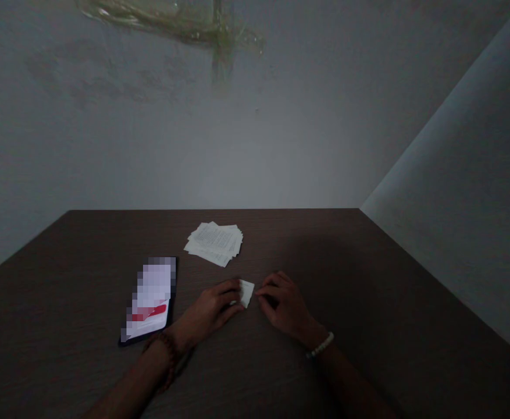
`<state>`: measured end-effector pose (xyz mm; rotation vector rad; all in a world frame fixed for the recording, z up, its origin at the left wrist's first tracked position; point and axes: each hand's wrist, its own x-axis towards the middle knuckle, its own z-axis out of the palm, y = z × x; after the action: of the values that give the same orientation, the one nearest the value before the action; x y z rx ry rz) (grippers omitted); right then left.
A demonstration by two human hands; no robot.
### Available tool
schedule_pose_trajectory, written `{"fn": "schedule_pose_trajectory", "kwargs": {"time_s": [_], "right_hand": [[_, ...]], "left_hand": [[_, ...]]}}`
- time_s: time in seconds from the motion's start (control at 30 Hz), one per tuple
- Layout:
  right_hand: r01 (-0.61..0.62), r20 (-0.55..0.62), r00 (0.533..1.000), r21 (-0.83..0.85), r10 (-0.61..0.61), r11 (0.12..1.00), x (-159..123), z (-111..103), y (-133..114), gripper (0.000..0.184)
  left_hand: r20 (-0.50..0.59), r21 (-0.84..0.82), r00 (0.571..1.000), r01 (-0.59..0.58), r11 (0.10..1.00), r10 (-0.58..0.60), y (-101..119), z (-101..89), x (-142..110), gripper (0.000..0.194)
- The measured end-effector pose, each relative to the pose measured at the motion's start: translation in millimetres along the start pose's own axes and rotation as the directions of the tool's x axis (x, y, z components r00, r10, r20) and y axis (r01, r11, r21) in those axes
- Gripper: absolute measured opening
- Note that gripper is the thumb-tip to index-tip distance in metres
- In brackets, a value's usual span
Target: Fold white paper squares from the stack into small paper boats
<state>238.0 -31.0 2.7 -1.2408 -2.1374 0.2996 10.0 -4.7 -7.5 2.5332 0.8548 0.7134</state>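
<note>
A small folded-looking piece of white paper (246, 293) lies low over the table, its left part covered by the fingers of my left hand (220, 305). That hand is closed on the paper, thumb at the near side and fingers at the far side. My right hand (286, 305) is just right of the paper, with thumb and fingertips drawn together in a pinch close to its right edge. Whether anything is between those fingertips is too small to make out. Beyond my left hand rests a loose stack of printed white paper sheets (215, 241).
A smartphone (150, 297) with a lit, partly blurred screen lies left of my left hand. The dark brown wooden table (307, 233) ends at a grey wall (255, 157) with yellowish tape high on it. Another wall slants in at the right.
</note>
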Motion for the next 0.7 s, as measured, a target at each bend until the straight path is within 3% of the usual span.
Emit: {"fn": "schedule_pose_trajectory", "kwargs": {"time_s": [0.37,0.7], "right_hand": [[-0.005,0.025,1.000,0.013,0.005,1.000,-1,1,-1,0.014],[0.054,0.038,0.998,0.038,-0.055,0.998,0,1,-8,0.012]], "left_hand": [[0.030,-0.042,1.000,-0.002,0.999,0.003,-9,-1.5,-2,0.018],[-0.005,0.027,0.999,0.050,0.998,-0.050,4,-3.4,3,0.026]]}}
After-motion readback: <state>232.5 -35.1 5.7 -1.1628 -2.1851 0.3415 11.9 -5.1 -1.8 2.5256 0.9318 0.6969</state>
